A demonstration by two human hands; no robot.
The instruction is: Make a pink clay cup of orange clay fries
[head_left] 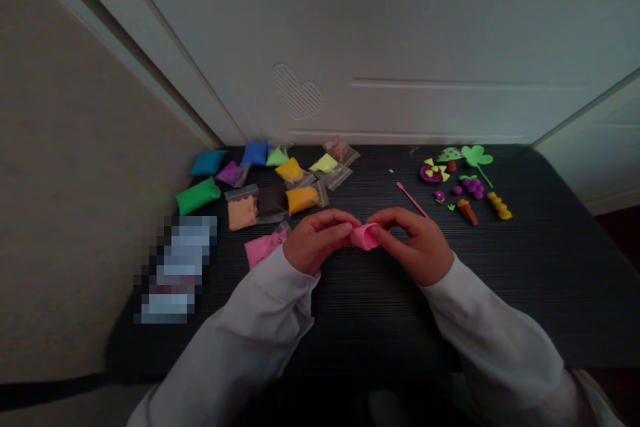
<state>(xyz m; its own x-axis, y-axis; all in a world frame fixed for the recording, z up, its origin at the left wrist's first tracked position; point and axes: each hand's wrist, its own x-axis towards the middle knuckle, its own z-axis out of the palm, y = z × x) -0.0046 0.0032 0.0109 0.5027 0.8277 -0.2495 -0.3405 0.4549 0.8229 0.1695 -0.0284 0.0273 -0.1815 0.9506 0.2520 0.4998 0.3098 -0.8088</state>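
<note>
Between my two hands is a lump of pink modelling clay (365, 236), shaped like a small hollow cup with its opening toward me. My left hand (320, 238) pinches its left side with thumb and fingers. On the right side, my right hand (417, 243) grips the rim, the thumb at the edge of the hollow. Beyond my right hand, a thin pink modelling tool (413, 199) lies slanted on the table. A bag of pink clay (263, 247) rests beside my left wrist, partly covered by the sleeve.
Several clay packets, among them a green one (199, 196), a black one (273, 203) and an orange one (302, 199), lie at left on the dark table (360, 320). Finished clay figures, including purple grapes (473, 187) and a green clover (477, 156), stand at right. A pixelated rectangle (177, 270) is at far left.
</note>
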